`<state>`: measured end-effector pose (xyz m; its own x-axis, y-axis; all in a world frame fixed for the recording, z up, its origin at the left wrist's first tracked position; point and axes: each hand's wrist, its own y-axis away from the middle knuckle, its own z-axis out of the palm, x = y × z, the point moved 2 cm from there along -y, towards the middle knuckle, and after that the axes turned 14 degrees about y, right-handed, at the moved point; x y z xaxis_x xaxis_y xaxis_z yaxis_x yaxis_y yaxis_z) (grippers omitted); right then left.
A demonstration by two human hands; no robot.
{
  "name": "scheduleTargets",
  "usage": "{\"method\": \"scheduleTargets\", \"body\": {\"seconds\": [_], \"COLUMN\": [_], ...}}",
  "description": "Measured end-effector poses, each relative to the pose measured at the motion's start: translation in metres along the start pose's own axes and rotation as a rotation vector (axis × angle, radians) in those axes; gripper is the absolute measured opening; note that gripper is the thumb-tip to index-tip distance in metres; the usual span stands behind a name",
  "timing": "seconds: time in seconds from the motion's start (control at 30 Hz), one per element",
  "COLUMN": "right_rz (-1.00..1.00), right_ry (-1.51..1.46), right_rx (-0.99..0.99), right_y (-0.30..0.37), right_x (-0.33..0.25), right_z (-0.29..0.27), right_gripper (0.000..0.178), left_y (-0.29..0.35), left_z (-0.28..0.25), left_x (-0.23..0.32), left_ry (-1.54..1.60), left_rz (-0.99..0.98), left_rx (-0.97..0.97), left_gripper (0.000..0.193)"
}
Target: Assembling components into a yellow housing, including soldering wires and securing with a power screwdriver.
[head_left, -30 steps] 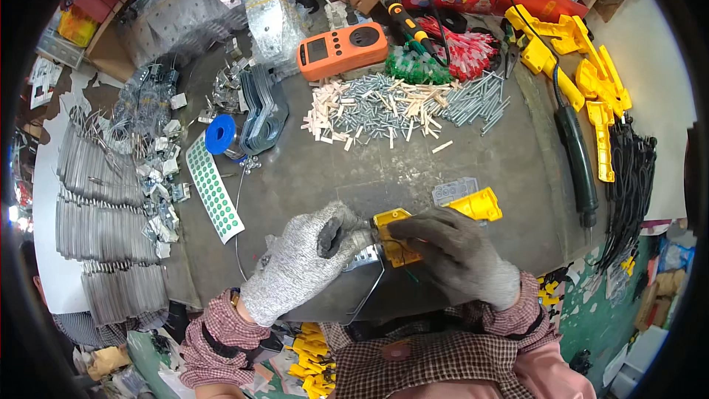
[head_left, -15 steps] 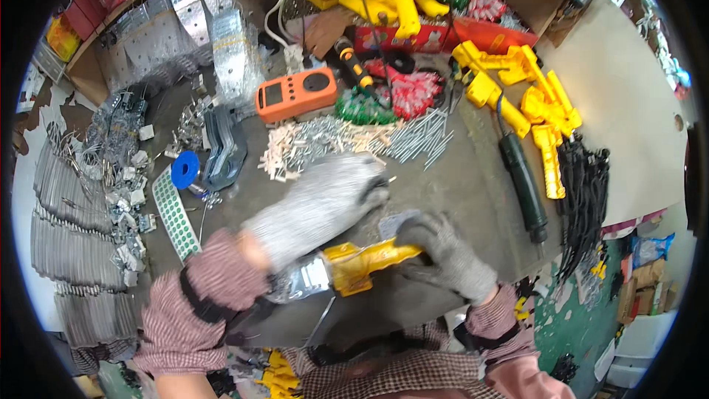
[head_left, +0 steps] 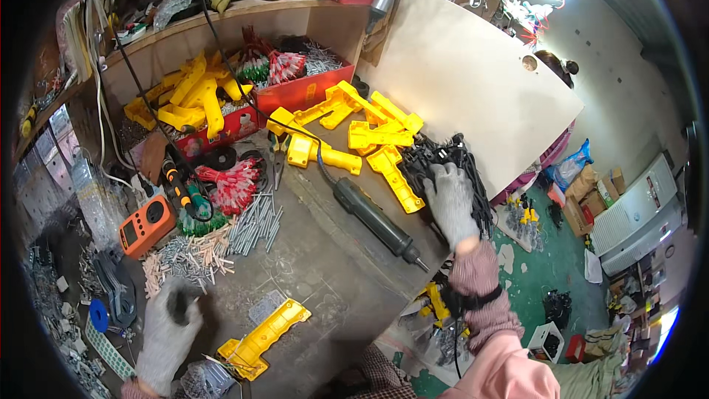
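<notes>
My right hand (head_left: pixel 452 203), in a grey glove, is at the bundle of black cables (head_left: pixel 476 170) on the table's right edge, its fingers closed on some of them. My left hand (head_left: pixel 168 329), gloved too, is low on the left with thumb and fingers apart, and I see nothing between them. Just right of it lies a yellow plastic half-shell (head_left: pixel 264 338), hollow side up, with thin wires at its lower end. A clear-wrapped metallic part (head_left: pixel 207 380) sits beside that end, partly cut off by the picture's rim.
A dark green electric screwdriver (head_left: pixel 377 222) lies mid-table on its cord. Yellow shells (head_left: pixel 384 137) are spread behind it. Loose screws (head_left: pixel 255 225), an orange meter (head_left: pixel 148 225) and a blue spool (head_left: pixel 98 315) lie leftward. A red box (head_left: pixel 310 92) stands at the back.
My view has swung to the right. My right hand has left the yellow shell and reached over to the black cables. My left hand has drawn back from the pile of small parts.
</notes>
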<state>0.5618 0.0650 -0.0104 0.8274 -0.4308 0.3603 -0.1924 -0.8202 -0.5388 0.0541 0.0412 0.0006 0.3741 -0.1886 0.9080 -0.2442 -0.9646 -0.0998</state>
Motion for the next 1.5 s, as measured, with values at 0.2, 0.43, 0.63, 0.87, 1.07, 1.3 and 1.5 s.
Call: {"method": "scheduleTargets", "body": {"seconds": [0.2,0.43,0.63,0.87,1.07,1.3,1.5], "right_rz": [-0.106,-0.393,-0.096,-0.947,-1.397,-1.467,-0.802], "right_ry": [-0.133,-0.246,-1.362,-0.806,-0.553,-0.666,-1.365], "right_rx": [-0.171,0.397,-0.578,-0.201,-0.57,-0.358,-0.571], "right_y": [-0.047,-0.059,0.007,0.038,0.111,0.109,0.074], "right_x": [-0.004,0.016,-0.157,-0.158,-0.137,-0.138,-0.218], "right_z": [0.048,-0.049,-0.043,-0.12,-0.144,-0.144,-0.192], "right_gripper": [0.024,0.021,0.026,0.039,0.039,0.024,0.013], "left_y": [0.077,0.125,0.136,0.15,0.143,0.134,0.083], "left_z": [-0.032,-0.017,-0.012,-0.023,-0.02,-0.024,-0.019], "left_x": [-0.029,-0.009,-0.037,-0.038,-0.04,-0.028,0.03], "left_ry": [-0.089,-0.141,-0.259,-0.14,-0.078,0.042,0.326], "left_rz": [-0.117,-0.029,0.026,-0.13,-0.102,-0.109,-0.21], "left_rx": [0.173,0.128,0.249,0.307,0.354,0.352,0.103], "left_gripper": [0.015,0.017,0.015,0.012,0.018,0.016,0.054]}}
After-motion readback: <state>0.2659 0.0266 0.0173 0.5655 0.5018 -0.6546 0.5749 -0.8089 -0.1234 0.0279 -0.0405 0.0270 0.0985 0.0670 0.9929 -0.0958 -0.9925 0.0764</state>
